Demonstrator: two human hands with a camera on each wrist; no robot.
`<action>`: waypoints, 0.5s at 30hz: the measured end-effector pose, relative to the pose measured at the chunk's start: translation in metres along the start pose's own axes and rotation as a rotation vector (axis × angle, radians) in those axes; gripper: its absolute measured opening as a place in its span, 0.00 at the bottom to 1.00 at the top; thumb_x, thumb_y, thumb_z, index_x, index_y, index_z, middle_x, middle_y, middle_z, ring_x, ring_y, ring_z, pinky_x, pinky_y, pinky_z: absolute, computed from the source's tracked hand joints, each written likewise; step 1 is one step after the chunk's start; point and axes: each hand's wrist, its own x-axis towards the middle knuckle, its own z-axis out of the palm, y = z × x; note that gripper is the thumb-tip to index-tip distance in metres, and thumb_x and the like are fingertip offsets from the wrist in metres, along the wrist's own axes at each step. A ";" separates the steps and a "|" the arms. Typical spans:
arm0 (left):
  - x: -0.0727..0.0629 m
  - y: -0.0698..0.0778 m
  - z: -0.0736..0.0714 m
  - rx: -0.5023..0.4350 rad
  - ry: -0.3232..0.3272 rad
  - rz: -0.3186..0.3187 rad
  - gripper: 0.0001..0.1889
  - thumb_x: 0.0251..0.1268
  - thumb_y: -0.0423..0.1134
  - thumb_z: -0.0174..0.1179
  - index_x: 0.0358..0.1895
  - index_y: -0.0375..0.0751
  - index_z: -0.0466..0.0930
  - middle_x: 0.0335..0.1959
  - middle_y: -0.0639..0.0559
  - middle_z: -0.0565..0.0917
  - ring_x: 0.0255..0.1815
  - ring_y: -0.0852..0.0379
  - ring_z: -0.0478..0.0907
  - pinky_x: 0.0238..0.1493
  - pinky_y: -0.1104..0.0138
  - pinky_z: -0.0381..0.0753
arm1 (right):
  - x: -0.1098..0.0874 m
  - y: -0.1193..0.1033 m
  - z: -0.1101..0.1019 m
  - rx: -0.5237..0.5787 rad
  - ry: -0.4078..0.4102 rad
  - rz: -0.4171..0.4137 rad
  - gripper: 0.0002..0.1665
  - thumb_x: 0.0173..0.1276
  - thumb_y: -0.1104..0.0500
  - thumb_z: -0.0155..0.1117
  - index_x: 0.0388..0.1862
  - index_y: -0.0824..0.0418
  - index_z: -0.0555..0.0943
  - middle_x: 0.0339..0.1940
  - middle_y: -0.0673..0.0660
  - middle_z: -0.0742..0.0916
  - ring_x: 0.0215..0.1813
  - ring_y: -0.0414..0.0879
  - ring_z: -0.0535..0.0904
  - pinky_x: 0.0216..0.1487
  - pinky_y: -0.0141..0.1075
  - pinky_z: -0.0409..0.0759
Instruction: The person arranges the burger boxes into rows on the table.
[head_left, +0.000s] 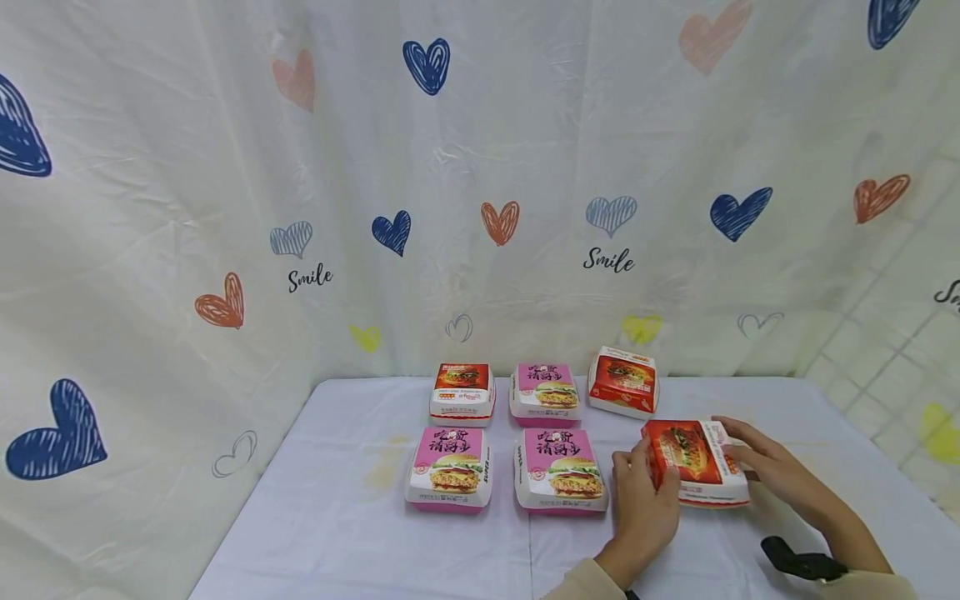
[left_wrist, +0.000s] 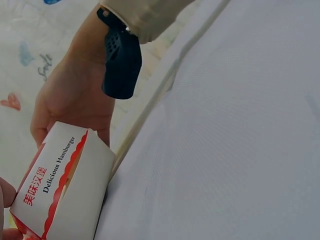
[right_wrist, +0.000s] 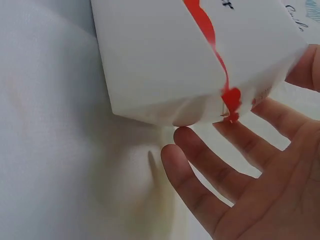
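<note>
Both hands hold a red and white hamburger box at the right front of the group. My left hand grips its left side, the thumb near the front corner. My right hand holds the right side; in the right wrist view its fingers lie along the box's end, some just off the surface. The held box reads "Delicious Hamburger" in the left wrist view, with a narrow gap along its scalloped red seam. Whether its base touches the table cannot be told.
Pink burger boxes stand at front left, front middle and back middle. Red boxes stand at back left and back right, the latter turned askew. A white cloth covers the table; a heart-print curtain hangs behind.
</note>
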 end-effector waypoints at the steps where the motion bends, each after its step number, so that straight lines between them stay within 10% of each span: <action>1: 0.000 0.000 0.000 0.000 0.004 0.006 0.26 0.69 0.51 0.64 0.69 0.66 0.72 0.48 0.66 0.68 0.48 0.70 0.68 0.56 0.66 0.76 | 0.000 0.000 0.000 -0.002 0.004 0.001 0.39 0.84 0.47 0.45 0.80 0.70 0.51 0.77 0.79 0.60 0.46 0.12 0.64 0.51 0.49 0.84; 15: -0.003 0.001 -0.002 -0.002 0.073 0.108 0.14 0.70 0.46 0.64 0.55 0.63 0.77 0.43 0.67 0.69 0.40 0.72 0.67 0.40 0.73 0.73 | 0.001 0.001 -0.003 -0.043 0.054 0.025 0.35 0.83 0.46 0.48 0.74 0.70 0.60 0.69 0.79 0.70 0.57 0.52 0.79 0.44 0.36 0.83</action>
